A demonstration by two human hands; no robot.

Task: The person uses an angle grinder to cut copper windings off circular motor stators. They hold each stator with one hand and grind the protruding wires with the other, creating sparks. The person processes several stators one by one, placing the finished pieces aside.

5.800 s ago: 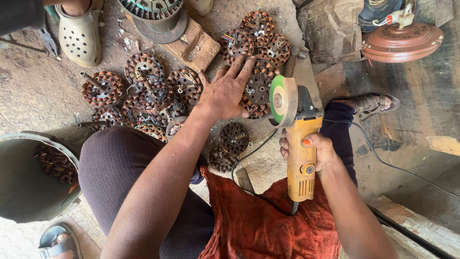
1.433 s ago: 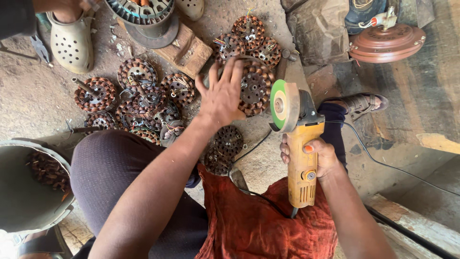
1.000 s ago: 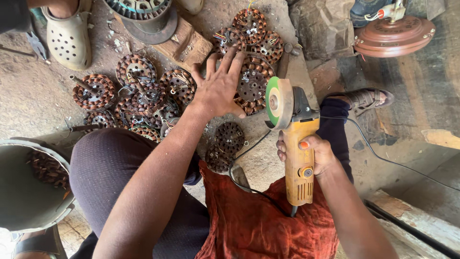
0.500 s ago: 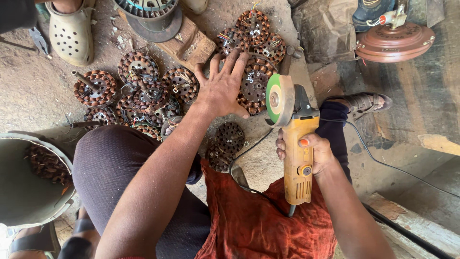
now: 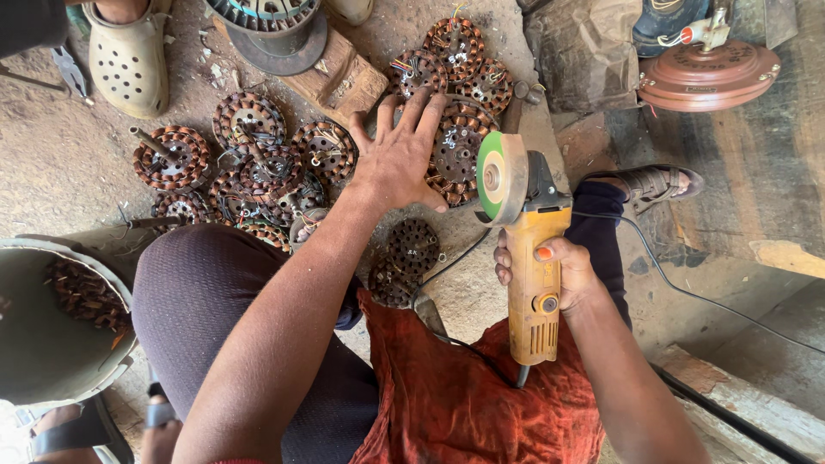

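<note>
I see the yellow grinder (image 5: 531,258) held upright above the ground, its green disc (image 5: 493,177) pointing up. The round copper-wound stator (image 5: 455,150) lies flat on the ground, beside the disc.

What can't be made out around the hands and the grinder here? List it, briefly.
- Head view: the left hand covers much of the wound motor core, hiding where the fingertips rest.
- The right hand wraps the yellow angle grinder, hiding its switch.
- The grey bucket is cut by the left edge.
</note>
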